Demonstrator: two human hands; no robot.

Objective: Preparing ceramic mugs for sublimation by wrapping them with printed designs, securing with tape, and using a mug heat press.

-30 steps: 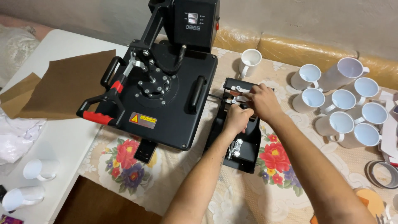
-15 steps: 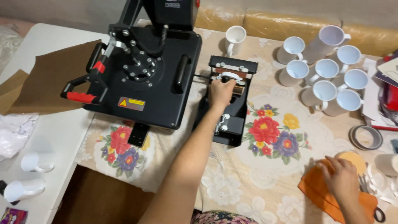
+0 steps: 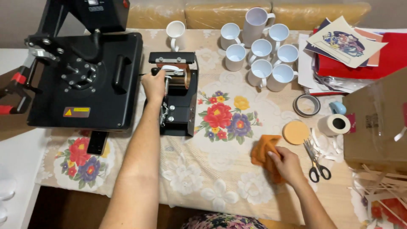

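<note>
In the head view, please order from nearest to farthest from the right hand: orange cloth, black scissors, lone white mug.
1. Crumpled orange cloth, under the right hand.
2. Black-handled scissors, just to its right.
3. Lone white ceramic mug, far at the table's back.

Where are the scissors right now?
In the head view, the scissors lie on the tablecloth at the right, just right of the right hand on the orange cloth, below the round orange pad.
</note>
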